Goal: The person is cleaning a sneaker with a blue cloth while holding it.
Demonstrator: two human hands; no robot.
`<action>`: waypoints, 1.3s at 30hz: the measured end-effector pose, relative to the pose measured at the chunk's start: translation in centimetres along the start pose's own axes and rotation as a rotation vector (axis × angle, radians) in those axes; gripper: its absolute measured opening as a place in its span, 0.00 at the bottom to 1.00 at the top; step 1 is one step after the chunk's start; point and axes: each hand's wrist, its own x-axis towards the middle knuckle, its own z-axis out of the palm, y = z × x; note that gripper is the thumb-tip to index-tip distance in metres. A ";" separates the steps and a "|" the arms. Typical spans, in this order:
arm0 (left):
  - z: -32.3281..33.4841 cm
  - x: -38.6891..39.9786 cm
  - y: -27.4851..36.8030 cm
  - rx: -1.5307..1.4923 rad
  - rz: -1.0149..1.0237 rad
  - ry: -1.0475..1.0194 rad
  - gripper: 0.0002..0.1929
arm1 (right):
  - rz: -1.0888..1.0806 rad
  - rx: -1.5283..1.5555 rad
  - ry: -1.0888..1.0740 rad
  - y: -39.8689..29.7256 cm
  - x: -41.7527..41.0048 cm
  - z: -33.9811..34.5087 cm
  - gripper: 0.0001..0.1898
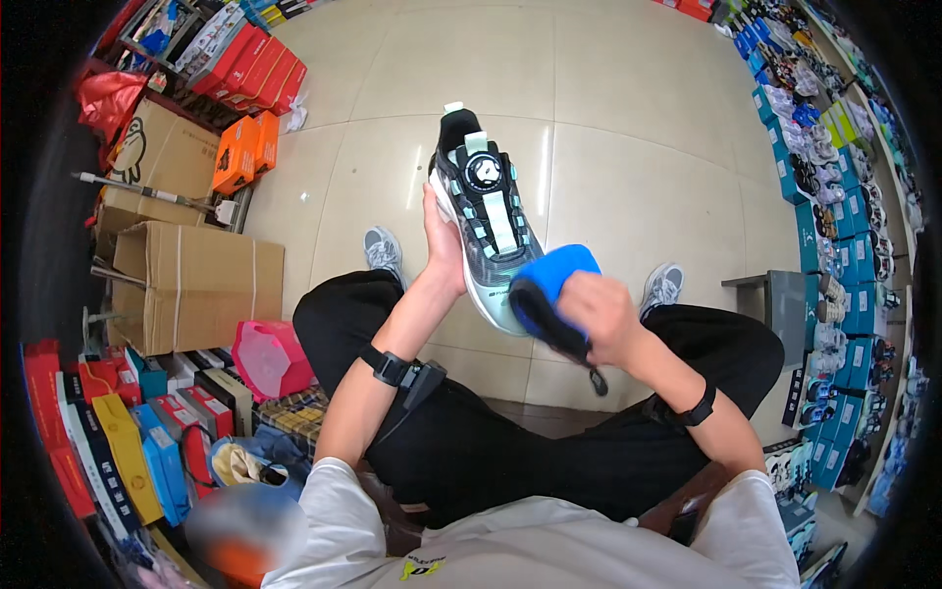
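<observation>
My left hand [446, 254] holds a sneaker [478, 221] from its left side and underneath, above the floor between my knees. The sneaker is black and grey, fades to mint green at the toe, and has a round dial closure [484, 171] and a white sole. My right hand [600, 313] grips a blue pad [561, 266] with a thick black edge and a small black loop hanging below. The pad overlaps the right side of the sneaker's toe; whether it touches cannot be told. Motion blurs the right hand and pad slightly.
Cardboard boxes [210, 287], a pink plastic bin [272, 361] and stacked shoe boxes [140, 449] crowd the left. On the right stand a grey stool [781, 309] and rows of shoes on teal boxes [857, 294]. Tiled floor [625, 177] stretches ahead.
</observation>
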 end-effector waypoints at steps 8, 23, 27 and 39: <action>0.3 -0.7 -0.1 0.130 -0.020 -0.098 0.52 | -0.326 -0.060 -0.086 -1.3 -0.1 0.2 0.09; -1.4 0.2 -0.6 0.116 -0.088 -0.055 0.39 | -0.312 -0.062 -0.142 -1.7 -0.4 0.7 0.11; -0.5 -0.1 -0.7 0.208 -0.063 -0.023 0.38 | -0.203 -0.033 -0.119 -0.8 -0.3 0.6 0.12; -0.7 0.3 -2.2 0.165 -0.104 -0.015 0.42 | 0.452 0.228 0.202 -1.8 1.4 0.8 0.10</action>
